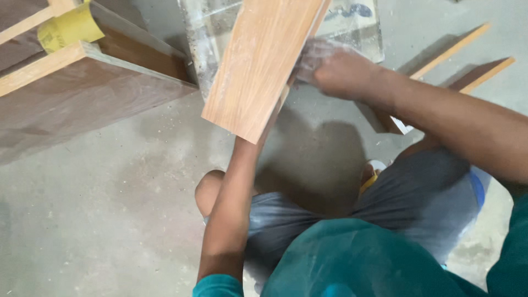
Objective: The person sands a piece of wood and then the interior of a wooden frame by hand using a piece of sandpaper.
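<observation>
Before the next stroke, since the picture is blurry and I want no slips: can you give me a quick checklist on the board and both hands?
1. Right hand on the edge of the board: ok, it presses there, dusted white.
2. Left hand supports the board: cannot tell, the board hides it; only the forearm shows below.
3. Board off the floor: ok, it is raised and tilted.
4. What the right hand holds: cannot tell, blurred.
5. Spare yellow sandpaper: ok, on the wooden frame at left.

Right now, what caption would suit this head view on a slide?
Right hand rubs the edge of a tilted wooden board above a dusty concrete floor.
</observation>
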